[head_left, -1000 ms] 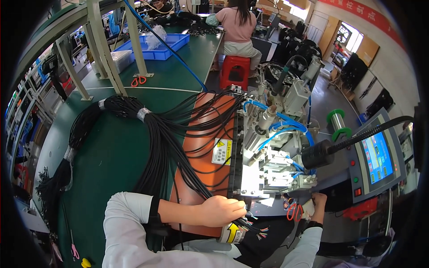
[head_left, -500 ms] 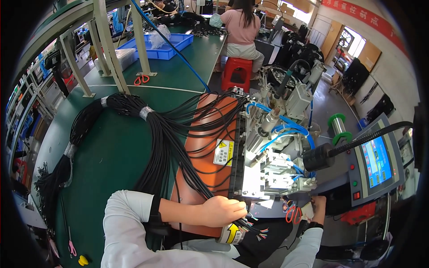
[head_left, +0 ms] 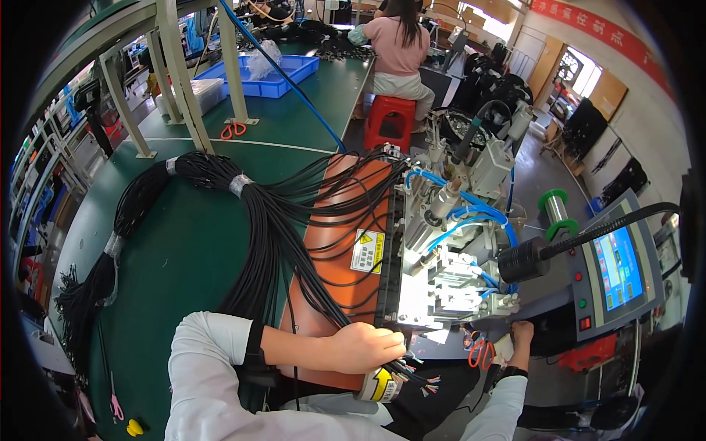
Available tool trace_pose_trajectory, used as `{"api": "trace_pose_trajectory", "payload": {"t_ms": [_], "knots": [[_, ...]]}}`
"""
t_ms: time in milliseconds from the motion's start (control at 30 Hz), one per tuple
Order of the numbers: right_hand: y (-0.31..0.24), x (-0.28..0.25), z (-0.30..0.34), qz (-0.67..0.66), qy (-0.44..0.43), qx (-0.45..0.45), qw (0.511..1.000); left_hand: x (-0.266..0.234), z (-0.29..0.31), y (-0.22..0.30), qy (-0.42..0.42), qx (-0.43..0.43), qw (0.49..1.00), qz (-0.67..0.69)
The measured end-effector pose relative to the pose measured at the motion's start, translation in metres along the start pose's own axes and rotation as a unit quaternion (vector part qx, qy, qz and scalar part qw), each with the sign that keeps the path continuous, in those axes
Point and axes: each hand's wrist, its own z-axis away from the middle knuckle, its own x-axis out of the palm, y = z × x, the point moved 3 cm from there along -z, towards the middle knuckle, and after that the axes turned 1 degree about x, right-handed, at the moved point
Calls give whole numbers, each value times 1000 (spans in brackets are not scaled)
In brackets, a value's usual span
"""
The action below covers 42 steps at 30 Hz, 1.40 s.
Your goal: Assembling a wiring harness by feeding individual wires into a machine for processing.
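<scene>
My left hand [head_left: 364, 348] is closed round a bunch of black cables [head_left: 325, 300], just in front of the machine. Below that hand the stripped ends [head_left: 428, 383] fan out in several colours, beside a pale cylinder with a yellow label [head_left: 381, 385]. To the right, my right hand [head_left: 523, 333] is curled at the machine's front edge, next to a pale block [head_left: 504, 348]; what its fingers grip, if anything, is hidden. Red-handled scissors [head_left: 482, 354] lie left of it. The cables run back over an orange plate [head_left: 340, 248] to the machine [head_left: 456, 257].
A long tied cable bundle [head_left: 140, 195] curves over the green table [head_left: 176, 257]. A lamp [head_left: 523, 262] and a screen panel [head_left: 619, 266] stand right of the machine. Farther back are a blue tray [head_left: 294, 72], metal posts [head_left: 182, 81] and a person on a red stool [head_left: 390, 117].
My right hand has shifted very slightly at the machine's front edge. My left hand keeps its hold on the cables.
</scene>
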Motion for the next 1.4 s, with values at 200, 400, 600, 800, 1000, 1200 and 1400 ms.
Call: {"api": "trace_pose_trajectory", "payload": {"t_ms": [200,400,600,800,1000,1200,1400], "knots": [[-15,-2,15,23,65,-40,997,-1,2,1,-9,-8,1000,2],[-15,-3,16,-23,67,-28,997,-2,3,0,5,-4,1000,-1],[-15,-2,26,-44,118,-37,991,1,5,-2,4,-4,1000,1],[-20,5,35,-97,149,-50,983,6,3,-8,-5,-11,1000,-2],[37,-10,3,-155,123,-84,977,29,-28,-19,-21,11,1000,6],[-5,9,-33,-270,16,-62,961,84,-74,-41,-37,-39,999,-2],[-24,-31,15,-434,-22,-61,899,105,-98,-36,-35,-46,998,23]]}}
